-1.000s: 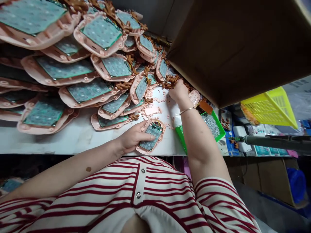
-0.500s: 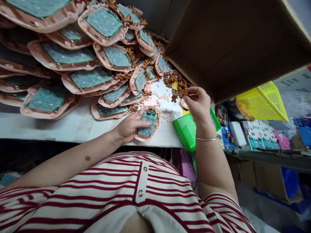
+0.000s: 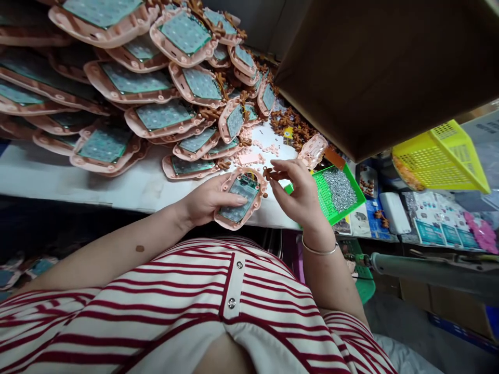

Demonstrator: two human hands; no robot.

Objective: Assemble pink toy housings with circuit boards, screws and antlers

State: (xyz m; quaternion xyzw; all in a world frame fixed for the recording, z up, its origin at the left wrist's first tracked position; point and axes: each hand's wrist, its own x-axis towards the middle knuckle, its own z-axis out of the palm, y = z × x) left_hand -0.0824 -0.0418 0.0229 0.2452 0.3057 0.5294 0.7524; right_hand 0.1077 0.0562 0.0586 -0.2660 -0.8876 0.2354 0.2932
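My left hand (image 3: 208, 201) grips a pink plastic shell (image 3: 231, 222) with a circuit board (image 3: 238, 195) fitted inside, its thumb lying across the board. Wires show near the shell's upper end. Close to that shell's right edge, my right hand (image 3: 298, 193) pinches a small brown antler-shaped piece (image 3: 270, 173) between thumb and fingers. Whether the piece touches the shell I cannot tell. More brown antler pieces (image 3: 294, 127) lie heaped beyond the hands, and small pink parts (image 3: 265, 149) are scattered on the white table (image 3: 156, 195).
Stacked pink shells with boards (image 3: 105, 143) fill the left and back. A large cardboard box (image 3: 374, 78) leans over the right. Below it sit a green basket (image 3: 325, 200) of small metal pieces, an open pink shell (image 3: 313, 150) and a yellow basket (image 3: 440, 158).
My right hand has come from the brown heap towards me and left, bringing an antler piece beside the held shell. My left hand still holds the shell. The view has shifted slightly.
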